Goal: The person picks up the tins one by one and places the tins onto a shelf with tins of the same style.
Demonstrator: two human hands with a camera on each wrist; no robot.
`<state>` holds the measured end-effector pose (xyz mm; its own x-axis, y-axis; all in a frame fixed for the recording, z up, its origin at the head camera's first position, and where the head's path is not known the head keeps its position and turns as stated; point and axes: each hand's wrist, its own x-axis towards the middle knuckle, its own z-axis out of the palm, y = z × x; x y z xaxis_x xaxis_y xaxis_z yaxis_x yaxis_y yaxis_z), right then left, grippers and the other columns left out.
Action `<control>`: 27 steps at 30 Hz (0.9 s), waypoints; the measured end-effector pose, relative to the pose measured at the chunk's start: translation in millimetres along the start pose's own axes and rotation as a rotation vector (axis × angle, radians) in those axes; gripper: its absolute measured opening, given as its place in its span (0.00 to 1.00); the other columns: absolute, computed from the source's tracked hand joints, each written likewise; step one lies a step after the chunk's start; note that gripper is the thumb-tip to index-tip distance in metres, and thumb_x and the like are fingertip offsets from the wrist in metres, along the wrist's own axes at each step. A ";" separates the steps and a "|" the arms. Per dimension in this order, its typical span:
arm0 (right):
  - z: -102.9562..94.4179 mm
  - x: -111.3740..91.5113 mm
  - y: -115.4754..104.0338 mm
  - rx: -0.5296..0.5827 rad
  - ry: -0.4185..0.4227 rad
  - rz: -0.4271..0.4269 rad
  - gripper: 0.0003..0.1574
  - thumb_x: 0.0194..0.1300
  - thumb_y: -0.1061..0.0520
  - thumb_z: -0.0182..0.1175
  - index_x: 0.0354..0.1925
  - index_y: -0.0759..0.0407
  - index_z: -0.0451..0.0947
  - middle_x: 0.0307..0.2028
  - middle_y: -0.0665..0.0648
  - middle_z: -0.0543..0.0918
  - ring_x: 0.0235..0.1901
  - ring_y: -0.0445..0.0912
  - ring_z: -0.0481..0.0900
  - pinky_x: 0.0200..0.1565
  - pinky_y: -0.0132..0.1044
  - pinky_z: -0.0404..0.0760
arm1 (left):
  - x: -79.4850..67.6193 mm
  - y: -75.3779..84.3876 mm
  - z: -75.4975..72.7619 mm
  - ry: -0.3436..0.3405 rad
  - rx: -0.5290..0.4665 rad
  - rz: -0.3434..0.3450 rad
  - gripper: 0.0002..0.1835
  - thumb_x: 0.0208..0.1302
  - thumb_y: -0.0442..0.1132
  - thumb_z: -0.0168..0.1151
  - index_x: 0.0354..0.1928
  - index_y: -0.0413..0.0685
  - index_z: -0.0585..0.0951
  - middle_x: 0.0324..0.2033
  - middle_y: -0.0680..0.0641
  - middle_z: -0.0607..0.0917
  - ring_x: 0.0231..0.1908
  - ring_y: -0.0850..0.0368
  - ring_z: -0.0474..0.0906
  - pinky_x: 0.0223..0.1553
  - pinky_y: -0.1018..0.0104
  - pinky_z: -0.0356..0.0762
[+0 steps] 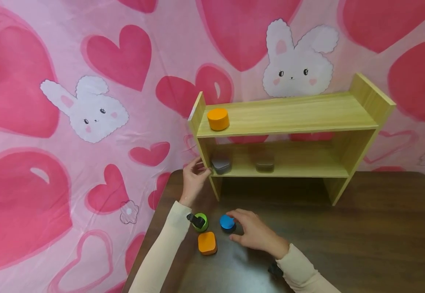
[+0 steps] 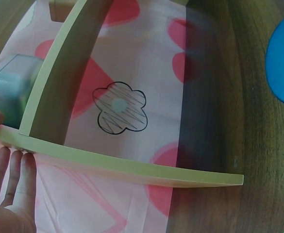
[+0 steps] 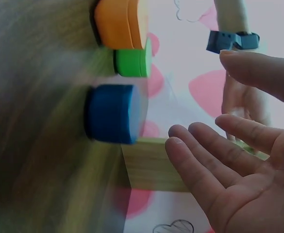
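My left hand (image 1: pixel 194 176) is at the left side panel of a small wooden shelf (image 1: pixel 358 150), pinching the panel's front edge. In the left wrist view its fingers (image 2: pixel 24 184) lie along the outer face and the thumb is on the inner side, close to a grey tin (image 2: pixel 15 87) on the middle board. My right hand (image 1: pixel 254 232) hovers over the table beside a round blue tin (image 1: pixel 227 222). Its fingers are spread and relaxed, with nothing in them; a gap to the blue tin (image 3: pixel 112 114) shows in the right wrist view.
A round orange tin (image 1: pixel 218 119) stands at the left of the shelf's top board. Another dark tin (image 1: pixel 265 164) sits mid-board below. On the dark table (image 1: pixel 388 228), a green tin (image 1: pixel 202 224) and a squarish orange tin (image 1: pixel 207 243) stand near the left forearm. A heart-patterned cloth (image 1: pixel 183 49) hangs behind.
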<state>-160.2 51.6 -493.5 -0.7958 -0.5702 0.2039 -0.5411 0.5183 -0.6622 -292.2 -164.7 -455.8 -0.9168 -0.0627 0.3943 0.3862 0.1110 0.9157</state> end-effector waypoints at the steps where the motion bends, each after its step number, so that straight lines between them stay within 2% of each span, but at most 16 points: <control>1: 1.0 1.0 -0.9 0.000 -0.003 0.002 0.36 0.59 0.57 0.76 0.63 0.64 0.78 0.53 0.59 0.86 0.46 0.53 0.85 0.50 0.46 0.86 | 0.8 0.5 0.5 -0.002 0.000 0.003 0.26 0.58 0.23 0.68 0.61 0.39 0.83 0.50 0.31 0.87 0.42 0.58 0.84 0.45 0.75 0.87; 18: 27.1 11.4 -15.6 -0.027 -0.066 0.025 0.39 0.59 0.53 0.75 0.66 0.60 0.77 0.54 0.59 0.85 0.51 0.51 0.83 0.58 0.57 0.83 | -0.2 0.6 1.8 0.024 0.029 -0.004 0.27 0.56 0.22 0.67 0.61 0.39 0.84 0.49 0.32 0.87 0.41 0.60 0.84 0.44 0.73 0.87; 24: 34.0 13.1 -12.2 -0.017 -0.090 0.029 0.39 0.60 0.52 0.75 0.67 0.60 0.76 0.57 0.61 0.84 0.51 0.53 0.84 0.55 0.49 0.85 | -0.3 -0.3 3.2 0.046 0.014 -0.023 0.27 0.55 0.21 0.67 0.60 0.37 0.84 0.47 0.30 0.88 0.39 0.59 0.84 0.43 0.75 0.86; 27: 39.0 14.1 -11.4 -0.027 -0.091 0.029 0.39 0.60 0.52 0.75 0.67 0.60 0.76 0.60 0.60 0.84 0.54 0.53 0.84 0.57 0.49 0.85 | -0.7 -1.0 3.8 0.042 0.005 -0.020 0.27 0.55 0.21 0.67 0.60 0.37 0.84 0.47 0.29 0.88 0.39 0.59 0.83 0.42 0.76 0.86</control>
<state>-154.7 12.8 -511.2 -0.7837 -0.6098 0.1179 -0.5263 0.5513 -0.6473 -292.3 -161.0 -457.3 -0.9192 -0.1065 0.3791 0.3674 0.1146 0.9230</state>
